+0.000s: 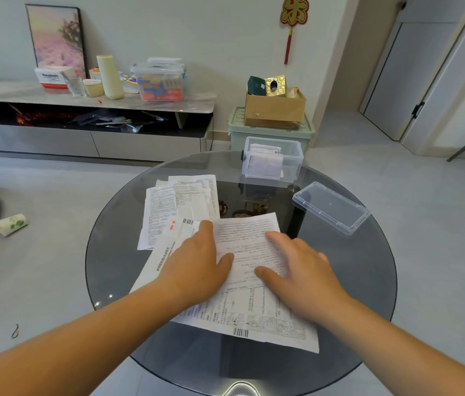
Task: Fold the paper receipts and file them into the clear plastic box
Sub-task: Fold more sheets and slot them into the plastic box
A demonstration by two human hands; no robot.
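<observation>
Both hands are flat on the top sheet (254,315). The left hand (197,264) lies on its left edge and the right hand (305,270) on its right half. Neither grip is closed: fingers are straight and spread, pressing the sheet down and holding nothing.

The sheet lies at the near middle of the round glass desk (354,281), printed side up, barcode toward us. It partly overlaps another long sheet (159,261). A loose pile of receipts (162,207) lies just beyond, touching it.

We judge the sheet thin, very light and limp. It will likely slide on the glass, crease easily and tear if yanked. Old fold lines show across it, so we'd follow those. Best hold, we think, is to pinch a near corner or the near edge with one hand while the other palm pins the middle, then run the fingers along the crease.

The clear box (294,155) stands open at the far edge of the desk, well apart from the hands. A few folded papers (264,164) stand upright in its left part, and the right part looks free. Its lid (329,208) is off and lies on the desk, to the right of the box and apart from it.
</observation>
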